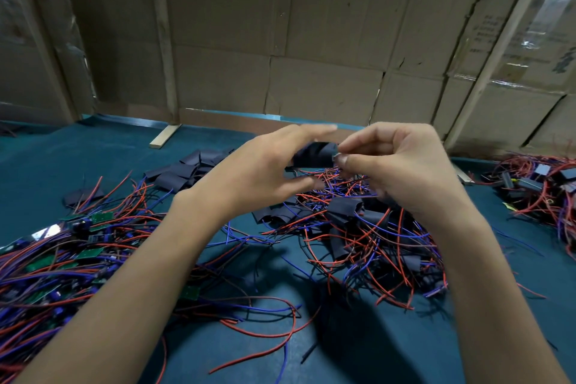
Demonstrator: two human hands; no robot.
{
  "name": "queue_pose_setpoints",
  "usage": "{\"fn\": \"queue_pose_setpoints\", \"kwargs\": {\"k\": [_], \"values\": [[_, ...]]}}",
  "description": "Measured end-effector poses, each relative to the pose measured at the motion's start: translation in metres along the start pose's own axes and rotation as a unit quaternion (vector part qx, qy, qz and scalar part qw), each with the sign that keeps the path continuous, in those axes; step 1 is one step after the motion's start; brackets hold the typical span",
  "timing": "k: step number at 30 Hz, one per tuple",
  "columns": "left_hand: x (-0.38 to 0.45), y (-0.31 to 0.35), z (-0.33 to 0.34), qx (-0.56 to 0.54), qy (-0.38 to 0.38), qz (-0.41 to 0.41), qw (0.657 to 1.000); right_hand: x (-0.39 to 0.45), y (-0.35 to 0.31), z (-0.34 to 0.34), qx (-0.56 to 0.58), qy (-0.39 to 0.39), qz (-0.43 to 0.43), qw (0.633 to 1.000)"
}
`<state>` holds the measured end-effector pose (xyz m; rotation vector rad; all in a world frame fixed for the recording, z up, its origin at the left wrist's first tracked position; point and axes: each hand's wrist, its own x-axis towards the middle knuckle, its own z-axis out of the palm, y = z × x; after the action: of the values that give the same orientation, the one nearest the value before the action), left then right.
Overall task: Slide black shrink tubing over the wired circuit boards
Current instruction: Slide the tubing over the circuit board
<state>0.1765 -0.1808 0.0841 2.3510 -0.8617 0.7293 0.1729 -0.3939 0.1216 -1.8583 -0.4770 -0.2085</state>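
Tubing (313,154) lies crosswise between hands; left hand (265,165) cradles it, right hand (396,165) fingers (346,160) pinch its right end.

Both hands (261,162) (402,162) raised, seemingly pinching.
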Motion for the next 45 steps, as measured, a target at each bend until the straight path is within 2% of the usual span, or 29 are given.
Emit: {"fn": "queue_pose_setpoints", "kwargs": {"k": [4,6,9,11,12,14,16,19,22,24,26,29,31,34,36,37,39,40,42,45], "values": [[-0.006,-0.014,0.002,-0.013,0.022,-0.109,0.994,0.002,0.005,-0.030,0.004,0.054,-0.011,0.998],[-0.010,-0.027,0.008,0.007,0.001,-0.185,0.983,0.004,0.011,-0.049,-0.034,0.078,0.011,0.996],[-0.022,-0.050,0.023,0.047,-0.171,-0.319,0.931,0.006,0.026,-0.069,-0.202,0.075,0.071,0.974],[-0.031,-0.058,0.033,0.072,-0.279,-0.348,0.892,0.005,0.031,-0.070,-0.295,0.097,0.052,0.949],[-0.033,-0.061,0.035,0.079,-0.298,-0.344,0.887,0.004,0.030,-0.068,-0.303,0.111,0.020,0.946],[-0.034,-0.066,0.035,0.069,-0.284,-0.347,0.891,0.002,0.023,-0.061,-0.259,0.104,-0.046,0.959],[-0.034,-0.069,0.033,0.063,-0.278,-0.351,0.892,0.002,0.014,-0.049,-0.193,0.049,-0.086,0.976],[-0.033,-0.067,0.023,0.067,-0.259,-0.344,0.900,0.001,0.009,-0.019,-0.165,-0.034,-0.113,0.979],[-0.023,-0.053,0.002,0.024,-0.148,-0.315,0.937,0.002,0.013,0.013,-0.161,-0.057,-0.110,0.979],[-0.013,-0.035,-0.015,-0.099,-0.048,-0.301,0.947,0.001,0.017,0.027,-0.173,-0.068,-0.105,0.977],[-0.006,-0.017,-0.029,-0.221,-0.018,-0.285,0.933,0.001,0.017,0.038,-0.168,-0.085,-0.121,0.975],[-0.003,0.001,-0.039,-0.319,-0.058,-0.281,0.903,0.002,0.016,0.043,-0.082,-0.065,-0.150,0.983],[-0.002,0.004,-0.038,-0.373,-0.070,-0.283,0.881,0.003,0.016,0.041,-0.053,-0.044,-0.146,0.987],[-0.002,0.003,-0.036,-0.401,-0.084,-0.287,0.866,0.002,0.017,0.037,-0.045,-0.031,-0.141,0.988],[-0.004,-0.005,-0.037,-0.360,-0.103,-0.302,0.877,0.002,0.018,0.035,-0.046,-0.014,-0.130,0.990],[-0.005,-0.011,-0.037,-0.299,-0.111,-0.310,0.896,0.003,0.018,0.033,-0.047,-0.002,-0.123,0.991],[-0.010,-0.031,-0.030,-0.127,-0.095,-0.324,0.933,0.005,0.017,0.027,-0.045,0.024,-0.114,0.992],[-0.014,-0.043,-0.024,-0.034,-0.081,-0.329,0.940,0.005,0.017,0.024,-0.042,0.037,-0.112,0.992],[-0.025,-0.065,-0.007,0.087,-0.088,-0.348,0.929,0.005,0.015,0.019,-0.036,0.057,-0.115,0.991],[-0.046,-0.088,0.014,0.175,-0.186,-0.416,0.873,0.005,0.013,0.014,-0.028,0.085,-0.116,0.989]]}}
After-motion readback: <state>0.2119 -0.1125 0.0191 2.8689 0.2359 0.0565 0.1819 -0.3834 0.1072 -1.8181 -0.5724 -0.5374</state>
